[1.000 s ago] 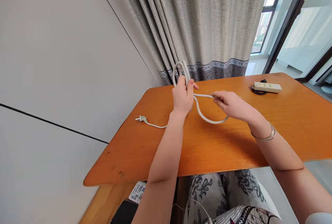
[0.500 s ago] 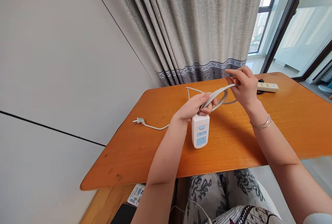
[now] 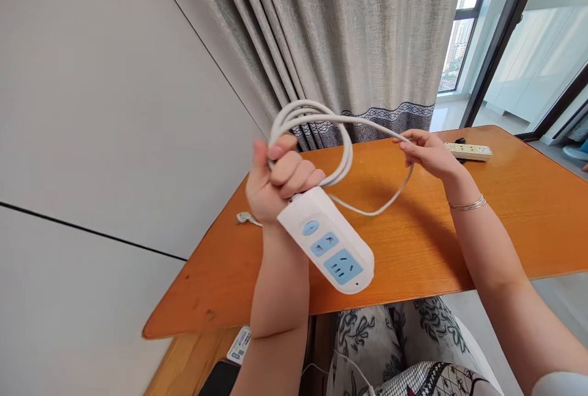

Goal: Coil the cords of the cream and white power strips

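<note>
A white power strip (image 3: 328,240) with light-blue socket panels hangs tilted from my left hand (image 3: 280,179). That hand is closed around the coiled white cord (image 3: 343,160) just above the strip's cord end. The loops rise above my fist and bulge to the right. My right hand (image 3: 425,151) pinches a free stretch of the same cord between thumb and fingers, out to the right. From there the cord droops and runs back left behind the strip. Its plug (image 3: 245,218) lies on the table at the left, partly behind my left wrist.
The orange wooden table (image 3: 206,286) spans the view, its near edge by my lap. A second, cream power strip (image 3: 468,151) lies at the back right beyond my right hand. A grey curtain (image 3: 367,35) hangs behind; a white panel (image 3: 114,108) stands left.
My left hand has risen toward me and to the left, tilting the strip and lifting the coil. My right hand has lowered slightly, with the cord now stretched between both hands.
</note>
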A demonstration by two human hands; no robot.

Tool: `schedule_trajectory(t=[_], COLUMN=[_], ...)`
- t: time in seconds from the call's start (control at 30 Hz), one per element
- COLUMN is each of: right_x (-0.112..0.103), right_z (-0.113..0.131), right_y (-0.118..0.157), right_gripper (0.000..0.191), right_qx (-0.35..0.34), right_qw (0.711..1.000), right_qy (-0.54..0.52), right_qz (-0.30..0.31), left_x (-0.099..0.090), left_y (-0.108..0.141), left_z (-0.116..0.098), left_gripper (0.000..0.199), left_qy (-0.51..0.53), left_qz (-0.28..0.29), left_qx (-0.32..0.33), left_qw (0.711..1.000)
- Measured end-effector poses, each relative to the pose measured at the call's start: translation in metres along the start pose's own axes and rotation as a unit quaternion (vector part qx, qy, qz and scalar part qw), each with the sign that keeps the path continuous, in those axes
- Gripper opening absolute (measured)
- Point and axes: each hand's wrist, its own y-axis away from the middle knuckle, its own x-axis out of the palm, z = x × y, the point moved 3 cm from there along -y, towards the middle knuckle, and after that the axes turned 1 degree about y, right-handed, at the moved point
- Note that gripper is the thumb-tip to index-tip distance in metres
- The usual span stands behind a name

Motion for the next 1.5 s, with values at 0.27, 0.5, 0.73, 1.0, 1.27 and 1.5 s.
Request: schedule_trajectory(t=[0.27, 0.5, 0.73, 1.0, 1.27, 1.5], right_x=[-0.033, 0.021, 0.017, 0.037, 0.034, 0.038], right_z=[-0.001, 0.017, 0.062, 0.047, 0.060, 0.054], right_y=[-0.001, 0.007, 0.029, 0.025, 0.029, 0.026], right_gripper=[0.034, 0.091, 0.085, 0.075, 0.071, 0.047], right_qx=[-0.117, -0.066, -0.118, -0.175, -0.218, -0.168], right_qw=[0.936, 0.977, 0.852, 0.839, 0.842, 0.912], right_qy=[0.217, 0.200, 0.428, 0.480, 0.444, 0.335], right_qz=[-0.251, -0.043, -0.277, -0.188, -0.216, -0.165], left_x=[-0.026, -0.005, 0.011, 0.037, 0.044, 0.045], left_y=[0.011, -0.001, -0.014, 0.004, 0.008, 0.009], left_z=[-0.036, -0.011, 0.016, 0.028, 0.041, 0.037], left_gripper=[0.048, 0.045, 0.044, 0.050, 0.049, 0.049], left_qy=[0.031, 0.022, 0.057, 0.130, 0.123, 0.134], left_qz=[-0.018, 0.008, -0.035, 0.003, 0.057, 0.015], left_qx=[0.193, -0.001, -0.150, -0.276, -0.340, -0.281], left_qw=[0.981, 1.000, 0.986, 0.952, 0.930, 0.950])
